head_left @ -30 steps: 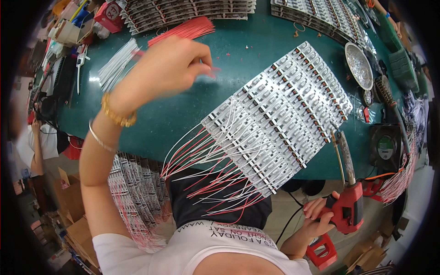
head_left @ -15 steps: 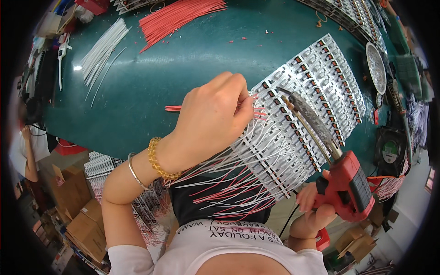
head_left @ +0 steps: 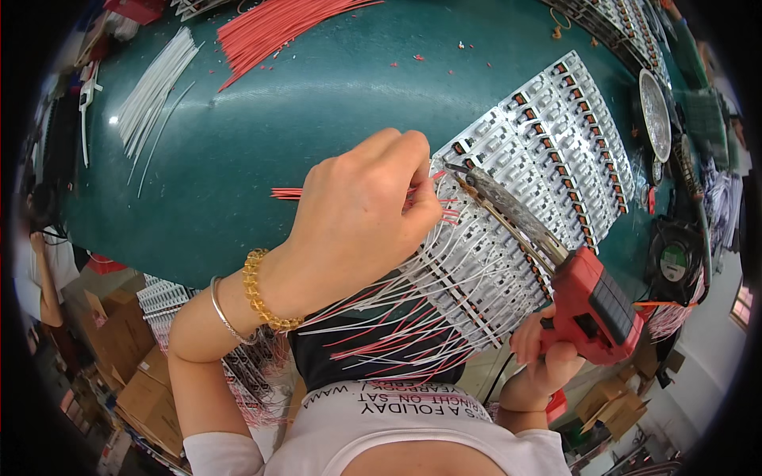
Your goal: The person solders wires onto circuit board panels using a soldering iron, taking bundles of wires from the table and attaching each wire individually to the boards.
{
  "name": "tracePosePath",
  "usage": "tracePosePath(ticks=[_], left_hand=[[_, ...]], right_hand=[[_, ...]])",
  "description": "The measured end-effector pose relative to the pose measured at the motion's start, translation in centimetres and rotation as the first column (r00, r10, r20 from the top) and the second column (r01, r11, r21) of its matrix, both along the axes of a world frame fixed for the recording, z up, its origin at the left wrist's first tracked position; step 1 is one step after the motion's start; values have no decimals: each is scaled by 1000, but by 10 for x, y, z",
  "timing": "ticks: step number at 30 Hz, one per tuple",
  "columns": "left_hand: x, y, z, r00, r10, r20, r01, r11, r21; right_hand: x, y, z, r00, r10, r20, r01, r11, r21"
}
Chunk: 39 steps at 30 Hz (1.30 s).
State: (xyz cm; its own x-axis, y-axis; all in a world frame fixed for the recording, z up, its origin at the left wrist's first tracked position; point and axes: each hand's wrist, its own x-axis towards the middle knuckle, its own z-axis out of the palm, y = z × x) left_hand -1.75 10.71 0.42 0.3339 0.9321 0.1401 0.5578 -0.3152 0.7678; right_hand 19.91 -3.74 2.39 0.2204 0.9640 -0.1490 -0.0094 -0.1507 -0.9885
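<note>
My left hand is closed on a small bundle of red wires, whose ends stick out on both sides of the fist. Finger and thumb pinch at the upper left edge of a panel of small circuit boards. My right hand grips a red soldering gun from below. Its dark tip lies over that same edge, close to my left fingertips; whether it touches a board I cannot tell. White and red wires trail from the panel's near part toward my lap.
Loose red wires and white wires lie at the back left of the green table. A metal dish and a black fan are at the right. Cardboard boxes stand lower left, with another person beyond.
The soldering gun's tip has moved left and slightly down, from above the panel to near my left fingertips. My left hand keeps hold of the red wires. The view has shifted slightly.
</note>
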Motion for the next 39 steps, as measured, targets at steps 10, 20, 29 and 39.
tracePosePath(ticks=[10, 20, 29, 39], left_hand=[[3, -3, -2, 999, 31, -27, -30, 999, 35], [2, -1, 10, 989, 21, 146, -15, 999, -43], [9, -13, 2, 998, 11, -54, -6, 996, 94], [13, -14, -3, 995, 25, -96, -9, 987, 162]], right_hand=[[0, -1, 1, 1000, 1, -4, 0, 999, 41], [3, -4, -3, 998, 19, -66, -15, 997, 69], [4, -13, -3, 996, -10, -91, 15, 998, 54], [8, -16, -5, 998, 10, -58, -12, 999, -35]])
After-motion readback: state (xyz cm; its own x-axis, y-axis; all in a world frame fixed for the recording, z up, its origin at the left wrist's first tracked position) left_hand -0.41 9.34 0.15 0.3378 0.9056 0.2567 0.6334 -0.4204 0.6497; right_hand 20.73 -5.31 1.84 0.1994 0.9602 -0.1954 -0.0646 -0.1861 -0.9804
